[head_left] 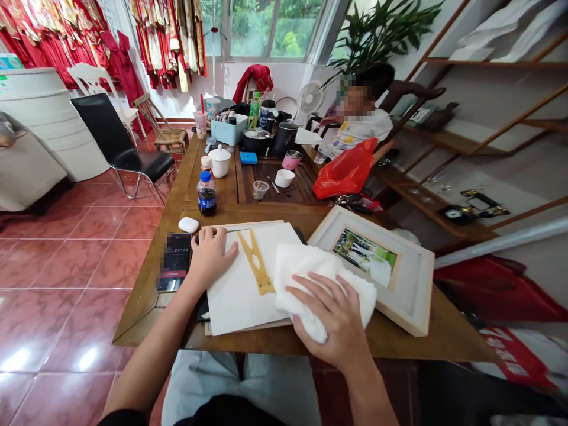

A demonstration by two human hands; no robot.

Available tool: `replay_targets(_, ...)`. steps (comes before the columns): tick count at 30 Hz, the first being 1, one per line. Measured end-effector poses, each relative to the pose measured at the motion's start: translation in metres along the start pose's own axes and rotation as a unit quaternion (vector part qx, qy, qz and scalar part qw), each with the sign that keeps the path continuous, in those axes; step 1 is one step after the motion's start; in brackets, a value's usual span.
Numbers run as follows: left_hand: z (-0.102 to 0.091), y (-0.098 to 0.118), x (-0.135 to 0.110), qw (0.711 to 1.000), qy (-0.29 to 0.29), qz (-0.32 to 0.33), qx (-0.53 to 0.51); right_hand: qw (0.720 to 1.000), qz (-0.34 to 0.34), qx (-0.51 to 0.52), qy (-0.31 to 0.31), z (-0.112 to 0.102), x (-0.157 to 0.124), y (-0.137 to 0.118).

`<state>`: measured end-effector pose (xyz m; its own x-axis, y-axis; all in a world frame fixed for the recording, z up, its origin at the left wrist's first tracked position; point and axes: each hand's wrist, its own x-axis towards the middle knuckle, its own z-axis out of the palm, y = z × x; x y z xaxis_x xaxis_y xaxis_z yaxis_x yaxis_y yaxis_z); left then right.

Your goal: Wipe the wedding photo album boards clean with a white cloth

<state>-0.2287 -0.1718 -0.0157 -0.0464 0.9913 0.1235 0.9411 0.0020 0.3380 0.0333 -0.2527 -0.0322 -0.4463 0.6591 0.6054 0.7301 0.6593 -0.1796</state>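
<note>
A white sheet or board [242, 302] lies at the table's front, with the edge of another board showing beneath it. My left hand [210, 254] rests on its upper left corner, fingers apart and holding nothing. A yellowish flat strip with cut-out openings [261, 275] lies across the sheet. My right hand [331, 316] grips a thick, soft white cloth [295, 266] over the sheet's right side, fingers spread across the top. Right of the cloth, a light wooden picture frame [419, 296] leans at an angle and surrounds a photo [364, 254] of people outdoors.
A phone [175, 263], a white earbud case [189, 225] and a dark drink bottle [206, 194] stand along the left. Farther back are a lidded white cup [219, 161], a small white bowl [284, 178] and a red plastic bag [346, 171]. Another person [359, 130] sits back right.
</note>
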Motion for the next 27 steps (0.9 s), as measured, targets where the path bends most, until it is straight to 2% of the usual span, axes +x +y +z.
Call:
replay_targets(3, 0.000, 0.000, 0.000, 1.000, 0.000, 0.001, 0.003, 0.998, -0.037, 0.042, -0.006, 0.006, 0.006, -0.019)
replay_targets(8, 0.001, 0.001, 0.003, 1.000, -0.004, 0.001, 0.011, 0.985, -0.145, 0.084, -0.036, 0.026, 0.019, -0.067)
replay_targets(11, 0.002, 0.000, 0.004, 1.000, -0.009, 0.004, 0.008, 0.979, -0.173, 0.098, -0.053, 0.031, 0.022, -0.076)
replay_targets(15, 0.002, 0.000, 0.003, 1.000, -0.006, 0.007, -0.002, 0.982, -0.152, 0.099, -0.052, 0.022, 0.017, -0.057)
replay_targets(22, -0.001, 0.004, 0.001, 1.000, -0.009, -0.004, 0.002, 0.999, -0.040, 0.010, -0.014, -0.003, -0.010, 0.003)
replay_targets(25, -0.001, 0.004, 0.001, 1.000, -0.009, -0.006, 0.001, 1.000, -0.026, -0.006, -0.002, -0.002, -0.013, 0.007)
replay_targets(27, -0.001, 0.004, 0.001, 1.000, -0.008, -0.007, 0.001, 0.999, -0.033, 0.019, -0.004, 0.002, -0.008, -0.005)
